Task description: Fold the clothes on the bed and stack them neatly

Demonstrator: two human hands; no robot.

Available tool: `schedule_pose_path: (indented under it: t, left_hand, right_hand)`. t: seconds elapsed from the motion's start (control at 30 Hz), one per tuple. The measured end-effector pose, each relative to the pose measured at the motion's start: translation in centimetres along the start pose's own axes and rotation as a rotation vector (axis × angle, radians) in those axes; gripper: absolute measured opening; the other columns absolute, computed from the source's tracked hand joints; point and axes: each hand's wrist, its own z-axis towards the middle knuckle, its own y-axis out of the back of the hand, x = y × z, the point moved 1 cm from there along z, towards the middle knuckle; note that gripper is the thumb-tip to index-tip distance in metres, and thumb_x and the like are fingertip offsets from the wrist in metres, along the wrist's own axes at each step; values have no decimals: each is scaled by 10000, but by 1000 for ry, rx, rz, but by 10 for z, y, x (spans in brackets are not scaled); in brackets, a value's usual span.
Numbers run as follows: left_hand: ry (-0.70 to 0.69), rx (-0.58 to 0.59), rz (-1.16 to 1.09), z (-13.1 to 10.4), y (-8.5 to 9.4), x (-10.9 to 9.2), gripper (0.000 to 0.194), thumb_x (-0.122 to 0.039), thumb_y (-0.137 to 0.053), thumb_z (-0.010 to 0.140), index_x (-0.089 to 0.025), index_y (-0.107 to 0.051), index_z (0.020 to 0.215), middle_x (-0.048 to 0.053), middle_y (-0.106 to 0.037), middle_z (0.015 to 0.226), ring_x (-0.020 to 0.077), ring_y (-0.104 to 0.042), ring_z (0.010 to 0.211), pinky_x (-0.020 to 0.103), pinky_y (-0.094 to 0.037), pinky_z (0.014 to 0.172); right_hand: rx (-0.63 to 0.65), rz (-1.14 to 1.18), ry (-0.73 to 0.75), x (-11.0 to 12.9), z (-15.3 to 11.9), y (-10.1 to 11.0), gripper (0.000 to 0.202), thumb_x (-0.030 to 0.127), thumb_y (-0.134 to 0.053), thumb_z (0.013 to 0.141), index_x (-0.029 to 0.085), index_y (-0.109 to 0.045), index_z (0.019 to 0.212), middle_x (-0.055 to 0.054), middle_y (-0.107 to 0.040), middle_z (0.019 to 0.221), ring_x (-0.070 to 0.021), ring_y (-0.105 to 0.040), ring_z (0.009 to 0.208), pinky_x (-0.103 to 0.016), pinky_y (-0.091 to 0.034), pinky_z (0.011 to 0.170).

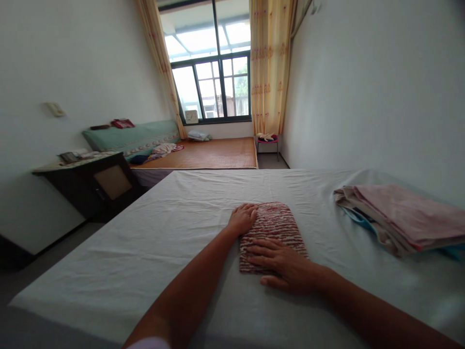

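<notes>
A folded cloth with red and white stripes (278, 220) lies flat on the white sheet (152, 242) in front of me. At its upper left edge rests my left hand (243, 219), palm down, its fingers reaching onto the cloth. My right hand (281, 264) lies flat over the cloth's lower part, fingers spread to the left and the thumb apart, near the bottom edge. Neither hand grips anything.
A pile of folded clothes, pink on top (410, 213), lies on the right of the sheet. Beyond stand a bed with a brown mat (218, 152), a dark cabinet (109, 184) at left and a small stool (268, 140) by the curtain.
</notes>
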Motion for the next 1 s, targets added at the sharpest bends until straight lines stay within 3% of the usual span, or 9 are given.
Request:
schedule_pose_path:
  t: [0.1,0.23,0.33,0.43,0.5,0.6,0.73,0.9,1.0]
  left_hand:
    - [6,10,-3,0,1,-1,485,-397,-206,992,-299,-502,1364,-25,-486,1445,177,-381,1352,390,-285,1138]
    - [7,0,-4,-1,2,-2,484,-396,-201,993,-305,-510,1354,-34,-495,1436,172,-384,1346,388,-297,1132]
    - [7,-2,-1,-2,2,-3,485,-392,-200,993,-298,-521,1344,-30,-500,1432,173,-391,1341,388,-303,1129]
    - [11,-1,0,-2,2,-3,483,-389,-205,993,-290,-525,1342,-24,-508,1425,172,-397,1337,385,-302,1130]
    - [8,-6,2,-2,2,-3,479,-390,-210,994,-292,-529,1337,-25,-512,1421,168,-400,1334,377,-304,1129]
    - [5,-21,7,-2,1,-3,473,-385,-215,996,-288,-541,1325,-23,-523,1409,166,-410,1326,370,-306,1129]
    - [31,-32,20,-5,3,-7,452,-371,-246,993,-270,-559,1303,3,-536,1395,184,-426,1314,380,-314,1125]
    - [-42,-125,44,-18,11,-24,406,-329,-314,980,-251,-535,1311,34,-499,1425,211,-400,1330,410,-296,1133]
    - [-137,-113,32,-25,11,-36,405,-342,-312,983,-258,-519,1320,33,-490,1431,204,-394,1333,411,-260,1153]
  right_hand:
    - [9,110,80,11,-1,9,536,480,-539,901,282,-486,1396,-45,-508,1428,-233,-375,1365,-445,-239,1151]
    - [-54,272,150,17,-1,14,369,398,-535,919,222,-627,1230,-64,-660,1223,-194,-527,1229,-352,-379,1074]
    - [-272,216,16,-1,-2,12,326,328,-435,970,211,-633,1202,-69,-672,1192,-180,-541,1204,-346,-421,1045]
    - [-468,2,-225,-38,-7,6,386,320,-358,993,214,-567,1300,-83,-611,1301,-205,-463,1291,-432,-360,1105]
    - [-466,-126,-354,-64,-13,-1,426,366,-354,990,216,-528,1349,-87,-563,1364,-228,-428,1326,-475,-335,1119]
    - [-365,-221,-459,-94,-21,-10,489,455,-347,979,224,-498,1383,-72,-515,1417,-239,-416,1340,-472,-349,1112]
    - [-375,-258,-584,-109,-24,-13,516,474,-310,980,205,-510,1373,-82,-518,1413,-241,-441,1321,-468,-373,1095]
    - [-515,-288,-490,-106,-21,-8,466,362,-340,977,158,-514,1359,-112,-527,1397,-228,-429,1328,-466,-349,1119]
    - [-503,-278,-415,-104,-19,-11,450,350,-353,977,193,-500,1372,-87,-517,1411,-216,-407,1347,-466,-345,1123]
